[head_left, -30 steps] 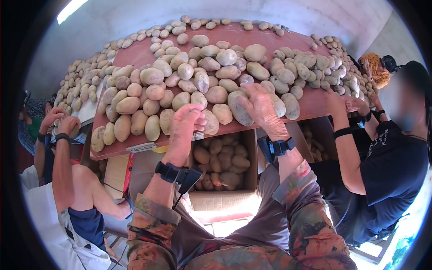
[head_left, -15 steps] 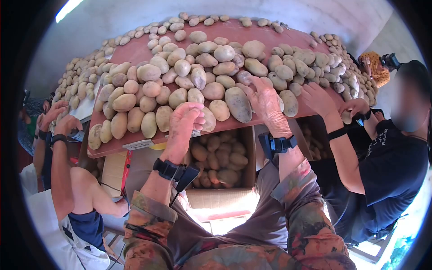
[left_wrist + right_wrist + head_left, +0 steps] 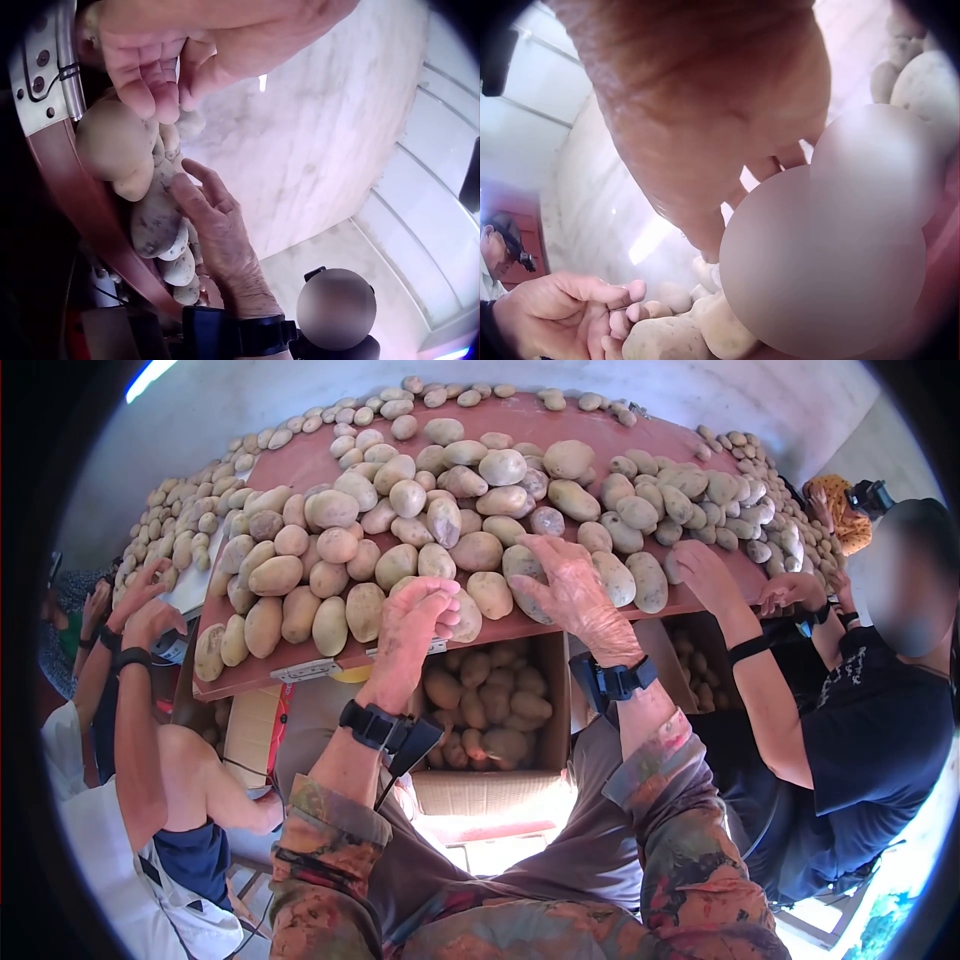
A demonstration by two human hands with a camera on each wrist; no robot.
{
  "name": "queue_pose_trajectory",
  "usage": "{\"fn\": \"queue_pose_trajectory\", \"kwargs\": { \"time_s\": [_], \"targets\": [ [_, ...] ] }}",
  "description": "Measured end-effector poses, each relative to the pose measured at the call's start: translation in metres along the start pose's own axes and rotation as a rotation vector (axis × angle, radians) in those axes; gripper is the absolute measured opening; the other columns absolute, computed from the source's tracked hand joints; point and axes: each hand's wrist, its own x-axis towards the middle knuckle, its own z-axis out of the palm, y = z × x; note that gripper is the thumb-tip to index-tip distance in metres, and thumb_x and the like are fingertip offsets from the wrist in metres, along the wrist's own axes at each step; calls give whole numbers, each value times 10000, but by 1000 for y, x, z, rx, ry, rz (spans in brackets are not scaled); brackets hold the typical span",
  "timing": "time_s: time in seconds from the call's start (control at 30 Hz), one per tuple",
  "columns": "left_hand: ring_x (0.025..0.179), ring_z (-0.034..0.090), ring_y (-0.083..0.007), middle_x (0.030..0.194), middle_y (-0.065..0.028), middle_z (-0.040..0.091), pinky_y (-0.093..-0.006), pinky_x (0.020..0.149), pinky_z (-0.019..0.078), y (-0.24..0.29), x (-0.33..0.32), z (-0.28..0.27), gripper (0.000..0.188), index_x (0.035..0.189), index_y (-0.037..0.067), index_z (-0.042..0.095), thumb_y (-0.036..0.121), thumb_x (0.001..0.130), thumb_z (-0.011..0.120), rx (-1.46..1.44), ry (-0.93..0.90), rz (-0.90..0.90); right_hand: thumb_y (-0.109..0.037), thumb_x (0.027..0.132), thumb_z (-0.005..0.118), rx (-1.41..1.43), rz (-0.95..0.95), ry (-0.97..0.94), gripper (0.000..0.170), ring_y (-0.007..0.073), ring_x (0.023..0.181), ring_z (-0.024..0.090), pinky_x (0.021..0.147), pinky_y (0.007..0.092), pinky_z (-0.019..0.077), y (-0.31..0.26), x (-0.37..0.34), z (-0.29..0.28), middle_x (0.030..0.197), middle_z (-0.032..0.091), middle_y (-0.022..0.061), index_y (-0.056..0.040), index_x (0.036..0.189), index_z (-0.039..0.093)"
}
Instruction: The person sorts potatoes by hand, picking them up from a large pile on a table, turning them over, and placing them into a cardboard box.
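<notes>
Beside a large spotted potato (image 3: pixel 522 567) at the front of the heap, the right hand (image 3: pixel 575 600) has its fingers extended, reaching over the potato's right side. The left wrist view shows that right hand (image 3: pixel 225 244) with thumb and fingers close against the spotted potato (image 3: pixel 156 217). Fingers loosely bent, the left hand (image 3: pixel 405 640) hovers at the table's front edge, near a pale potato (image 3: pixel 467 618), and no object shows in it. Its palm faces up in the right wrist view, where the left hand (image 3: pixel 562 315) is near pale potatoes (image 3: pixel 664 341).
Potatoes cover much of the red table (image 3: pixel 500 415). Below its front edge, a cardboard box (image 3: pixel 490 792) holds several potatoes. People sit on both sides; the right neighbour's hand (image 3: pixel 708 575) reaches to the heap, and the left neighbour's hands (image 3: pixel 150 622) are raised.
The right hand has shifted left over the large spotted potato. The left hand stays nearly in place. The right neighbour's nearer hand has moved left and forward to the heap.
</notes>
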Motion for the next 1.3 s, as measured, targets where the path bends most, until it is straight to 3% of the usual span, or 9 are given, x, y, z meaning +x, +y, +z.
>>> {"fn": "queue_pose_trajectory", "kwargs": {
  "time_s": [0.2,0.4,0.63,0.7,1.07,1.3],
  "targets": [
    [756,617,-73,901,-11,665,-224,678,514,-1,0,-1,171,1068,88,693,160,964,580,0,-22,28,-392,827,706,-158,149,-137,661,345,1200,561,1109,569,300,-3,1,7,1258,615,158,-82,1371,491],
    [758,620,-77,897,-10,662,-228,681,512,-2,0,-2,165,1059,88,696,166,958,591,-22,26,27,-406,845,684,-149,168,-176,657,341,1235,543,1132,552,287,-2,3,7,1304,599,162,-83,1383,492],
    [764,613,-72,897,-5,661,-228,679,511,-2,0,-3,165,1058,92,698,169,964,586,4,18,-8,-392,838,692,-119,137,-149,633,356,1206,553,1102,544,315,4,3,13,1265,611,174,-77,1355,509],
    [765,609,-70,896,-1,660,-228,682,512,-1,2,-4,168,1060,89,697,172,965,586,23,5,-19,-322,846,712,-172,37,-46,584,371,1081,588,956,485,408,4,2,15,1098,647,196,-41,1313,501],
    [755,643,-100,893,-24,678,-243,677,536,3,8,-9,185,1078,52,693,156,961,594,-33,-31,50,-343,826,719,-149,81,-68,608,398,1102,576,983,480,402,6,0,19,1193,623,204,-74,1340,537],
    [763,641,-95,909,-31,685,-240,672,539,19,6,-18,189,1073,62,713,163,964,595,-96,44,77,-352,834,716,-120,43,-43,606,391,1127,571,994,487,391,11,-1,24,1224,609,208,-82,1339,518]
  ]
}}
